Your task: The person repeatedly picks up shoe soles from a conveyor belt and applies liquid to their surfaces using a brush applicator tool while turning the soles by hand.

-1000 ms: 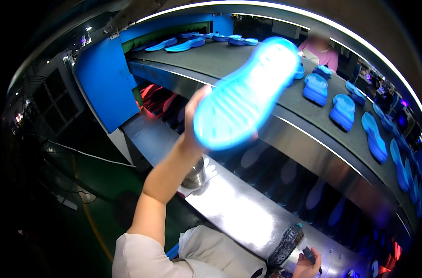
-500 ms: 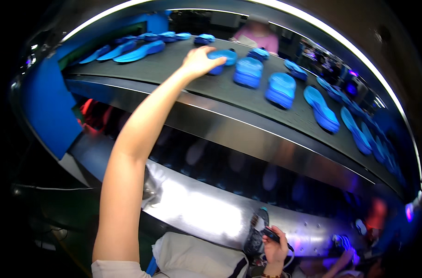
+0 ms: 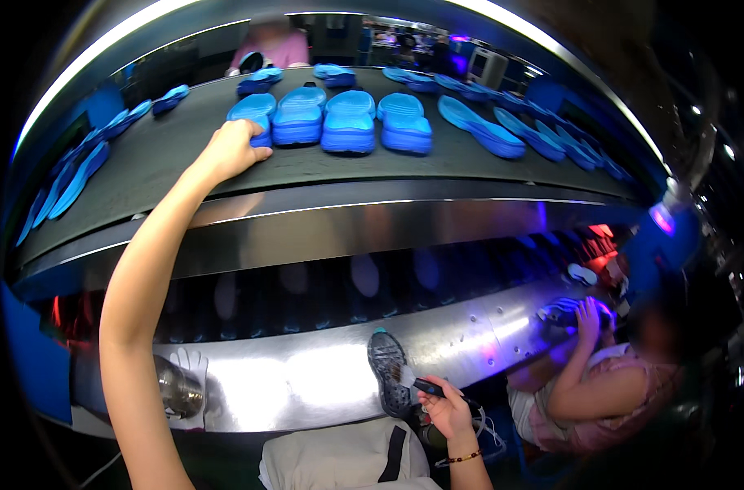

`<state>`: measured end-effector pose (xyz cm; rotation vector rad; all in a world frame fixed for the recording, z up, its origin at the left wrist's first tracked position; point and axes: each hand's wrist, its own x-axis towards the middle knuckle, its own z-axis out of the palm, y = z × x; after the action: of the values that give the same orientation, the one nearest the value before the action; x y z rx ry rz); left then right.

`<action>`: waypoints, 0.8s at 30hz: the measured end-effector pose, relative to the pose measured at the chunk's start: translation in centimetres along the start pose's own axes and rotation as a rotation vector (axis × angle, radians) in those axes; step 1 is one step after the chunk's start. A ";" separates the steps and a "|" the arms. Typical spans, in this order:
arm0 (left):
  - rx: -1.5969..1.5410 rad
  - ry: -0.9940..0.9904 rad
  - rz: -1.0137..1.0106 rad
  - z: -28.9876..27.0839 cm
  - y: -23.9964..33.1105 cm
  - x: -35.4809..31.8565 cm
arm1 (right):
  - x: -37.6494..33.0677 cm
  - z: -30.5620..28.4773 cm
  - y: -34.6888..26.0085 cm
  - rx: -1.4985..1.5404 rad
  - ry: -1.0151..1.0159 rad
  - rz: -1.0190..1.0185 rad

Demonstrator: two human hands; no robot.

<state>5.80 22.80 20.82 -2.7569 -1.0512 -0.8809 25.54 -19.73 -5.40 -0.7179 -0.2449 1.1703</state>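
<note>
On the upper grey belt, my left hand (image 3: 235, 151) grips the near end of a blue shoe sole (image 3: 253, 108), thumb at its front edge and fingers over the side. More two-tone blue soles, such as the nearest blue sole (image 3: 300, 114), stand in a row to its right. Low in the view, my right hand (image 3: 449, 410) holds a brush (image 3: 430, 387) by its black handle. The pale bristles lie over a dark shoe (image 3: 385, 355) with a textured face and teal tip, resting on the metal ledge (image 3: 323, 371).
A metal cup (image 3: 178, 387) and a white glove (image 3: 194, 363) sit on the ledge at left. A co-worker (image 3: 612, 400) at right handles a striped shoe (image 3: 561, 312). Another person (image 3: 278, 49) is across the belt (image 3: 323, 171). Dark shoe parts fill the lower level beneath it.
The view has swung to the right. My left hand, over a blue sole before, remains on one with its arm stretched out. The brush bristles now show plainly against the dark shoe.
</note>
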 end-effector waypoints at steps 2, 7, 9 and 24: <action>-0.212 -0.051 0.041 0.8 3.6 0.9 | 0.2 0.3 0.1 0.019 -0.001 -0.012; -0.180 -0.004 -0.002 -0.3 4.4 -0.6 | 0.9 2.4 0.5 -0.062 -0.083 -0.060; -0.038 0.170 0.172 -0.5 5.3 -2.4 | 0.7 1.3 0.1 -0.037 -0.032 -0.100; -2.045 -0.269 -1.003 9.5 9.7 -28.8 | 2.8 2.0 1.3 -0.113 -0.039 -0.165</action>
<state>-0.84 0.67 -1.07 -3.0033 -2.7935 -3.2475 24.67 -16.17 -5.23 -0.7598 -0.3986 1.0197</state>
